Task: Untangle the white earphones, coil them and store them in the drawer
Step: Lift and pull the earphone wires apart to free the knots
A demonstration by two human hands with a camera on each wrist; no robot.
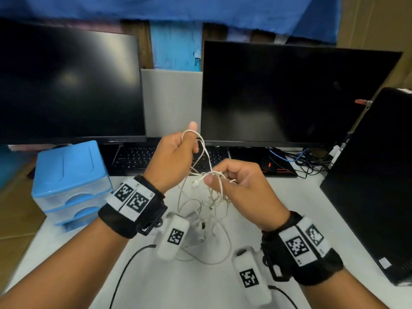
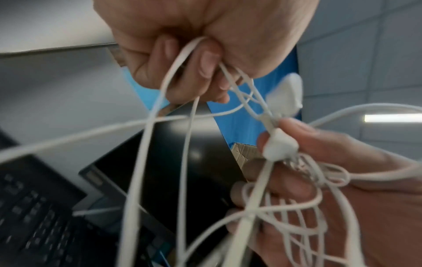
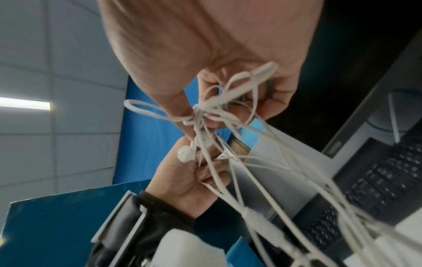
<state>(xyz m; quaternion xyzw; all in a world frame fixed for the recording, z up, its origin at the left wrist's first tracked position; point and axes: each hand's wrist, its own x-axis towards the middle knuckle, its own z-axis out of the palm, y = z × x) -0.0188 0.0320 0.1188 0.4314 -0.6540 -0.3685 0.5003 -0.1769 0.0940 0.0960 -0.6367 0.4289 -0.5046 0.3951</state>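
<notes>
The white earphones are a tangle of thin cords held up over the white desk, with loose loops hanging down to it. My left hand is raised and grips a loop of cord in its curled fingers. My right hand, lower and to the right, pinches the knotted part between thumb and fingers. An earbud hangs between the hands, and another earbud rests against the right thumb. The blue drawer unit stands at the left of the desk with its drawers closed.
Two dark monitors stand at the back with a black keyboard under them. A black computer tower fills the right side. Blue and black cables lie at the back right. Black leads run from the wrist cameras over the front of the desk.
</notes>
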